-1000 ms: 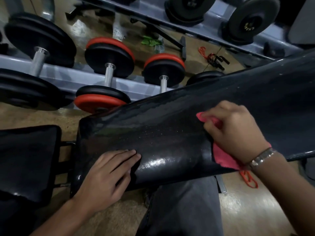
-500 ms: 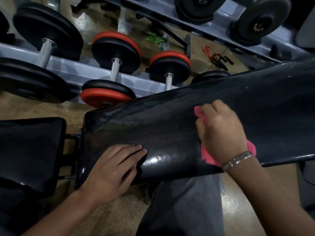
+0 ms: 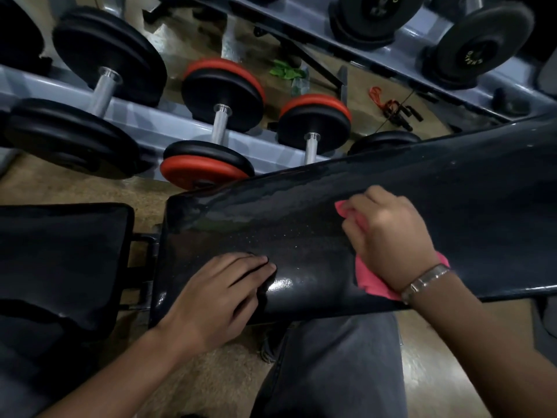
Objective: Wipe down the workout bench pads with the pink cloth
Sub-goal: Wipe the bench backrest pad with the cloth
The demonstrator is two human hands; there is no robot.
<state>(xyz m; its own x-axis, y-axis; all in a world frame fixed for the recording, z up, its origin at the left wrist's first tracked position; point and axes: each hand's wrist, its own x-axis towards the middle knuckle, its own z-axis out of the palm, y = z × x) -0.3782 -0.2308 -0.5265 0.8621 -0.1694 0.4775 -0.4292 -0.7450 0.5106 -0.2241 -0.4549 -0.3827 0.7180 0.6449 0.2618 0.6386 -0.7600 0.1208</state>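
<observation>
A long glossy black back pad of the workout bench runs from the middle of the view up to the right edge. A separate black seat pad lies to its left, joined by a metal bracket. My right hand presses the pink cloth flat on the back pad; cloth shows under the wrist and past the fingertips. A metal bracelet is on that wrist. My left hand rests palm down on the pad's near lower edge, fingers together, holding nothing.
A grey dumbbell rack with black and red-banded dumbbells stands just beyond the bench. Red cords and green scraps lie on the brown floor. My grey trouser leg is under the pad's near edge.
My right hand with the cloth has slid left and slightly up along the back pad. The left hand has stayed on the pad's near edge. The camera has moved a little.
</observation>
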